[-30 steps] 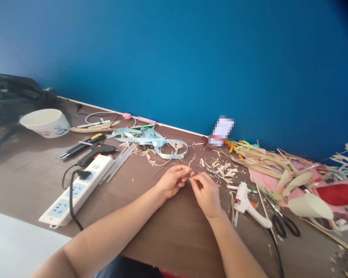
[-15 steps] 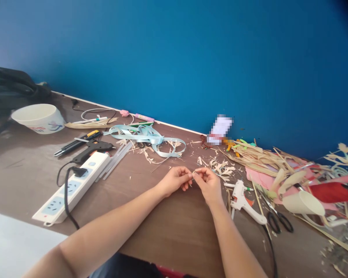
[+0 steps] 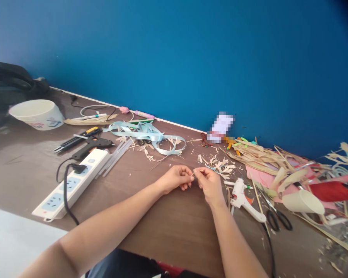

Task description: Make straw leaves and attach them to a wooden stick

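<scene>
My left hand (image 3: pixel 179 178) and my right hand (image 3: pixel 208 183) meet over the middle of the table, fingertips pinched close together. Between them is a thin, pale strip (image 3: pixel 194 173), perhaps of dried husk; most of it is hidden by the fingers. Just beyond my right hand lie pale husk scraps (image 3: pixel 224 167). A white glue gun (image 3: pixel 243 200) rests to the right of that hand, beside black-handled scissors (image 3: pixel 278 216). Light blue ribbon (image 3: pixel 150 133) lies in loose loops beyond my left hand.
At left are a white power strip (image 3: pixel 72 187) with a plugged-in cord, a black glue gun (image 3: pixel 93 146), a utility knife (image 3: pixel 75 141) and a white paper bowl (image 3: pixel 37 114). Dried husks (image 3: pixel 261 156), pink paper (image 3: pixel 256 173) and a paper cup (image 3: pixel 303 202) crowd the right. A blue wall (image 3: pixel 174 58) stands behind.
Both hands stay pinched together and shift very slightly right, with a small change in the fingers' hold. The whole view has moved a little; the things on the table lie as before.
</scene>
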Available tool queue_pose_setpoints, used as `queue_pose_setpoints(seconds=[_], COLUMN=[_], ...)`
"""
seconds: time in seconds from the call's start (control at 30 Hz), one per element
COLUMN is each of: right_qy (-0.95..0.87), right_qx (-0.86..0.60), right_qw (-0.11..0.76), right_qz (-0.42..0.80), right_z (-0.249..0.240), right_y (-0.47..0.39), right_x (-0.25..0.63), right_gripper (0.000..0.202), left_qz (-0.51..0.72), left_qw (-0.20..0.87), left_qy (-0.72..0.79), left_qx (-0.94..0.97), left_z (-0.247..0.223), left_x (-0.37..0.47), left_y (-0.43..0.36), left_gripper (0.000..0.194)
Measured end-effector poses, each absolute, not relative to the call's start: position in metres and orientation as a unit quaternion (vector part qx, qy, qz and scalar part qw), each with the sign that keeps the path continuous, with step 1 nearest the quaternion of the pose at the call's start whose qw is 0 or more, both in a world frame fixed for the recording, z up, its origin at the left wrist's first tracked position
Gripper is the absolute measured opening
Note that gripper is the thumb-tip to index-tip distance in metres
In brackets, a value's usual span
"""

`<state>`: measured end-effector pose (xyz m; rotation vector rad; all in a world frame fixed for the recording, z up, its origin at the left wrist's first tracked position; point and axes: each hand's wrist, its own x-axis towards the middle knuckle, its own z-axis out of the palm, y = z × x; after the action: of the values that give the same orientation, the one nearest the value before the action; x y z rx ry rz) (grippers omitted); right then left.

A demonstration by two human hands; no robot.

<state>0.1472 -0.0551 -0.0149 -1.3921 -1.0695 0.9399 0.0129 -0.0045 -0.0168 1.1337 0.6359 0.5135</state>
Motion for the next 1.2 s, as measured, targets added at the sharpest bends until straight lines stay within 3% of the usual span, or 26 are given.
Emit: queue_pose_setpoints(seconds=[0.2,0.37,0.5,0.7,0.93,1.2], right_qy=[-0.437,-0.424,-0.390,-0.332,-0.401,-0.426], right_qx=[-0.531,-0.509,-0.489,-0.526,-0.613,-0.609], right_qw=[0.543,0.547,0.574,0.580,0.494,0.502], right_qz=[0.482,0.512,0.529,0.526,0.468,0.443], right_z=[-0.011,-0.010,-0.006,-0.003,-0.013,-0.014], right_y=[-0.056,-0.057,-0.057,-0.056,-0.057,-0.056], right_x=[0.147,0.149,0.150,0.149,0.145,0.150], right_gripper=[0.016,0.015,0.029,0.024,0.046,0.034], left_qz=[0.208,0.220,0.246,0.270,0.257,0.209], left_qw=[0.832,0.830,0.810,0.767,0.710,0.753], left_qy=[0.255,0.255,0.274,0.311,0.323,0.321], left_qx=[0.448,0.445,0.456,0.492,0.571,0.534], left_z=[-0.015,-0.015,-0.015,-0.015,-0.012,-0.014], left_x=[0.011,0.010,0.010,0.012,0.012,0.012], left_y=[-0.002,-0.001,0.000,-0.002,-0.006,-0.003], left_gripper=[0.033,0.023,0.021,0.022,0.023,0.027])
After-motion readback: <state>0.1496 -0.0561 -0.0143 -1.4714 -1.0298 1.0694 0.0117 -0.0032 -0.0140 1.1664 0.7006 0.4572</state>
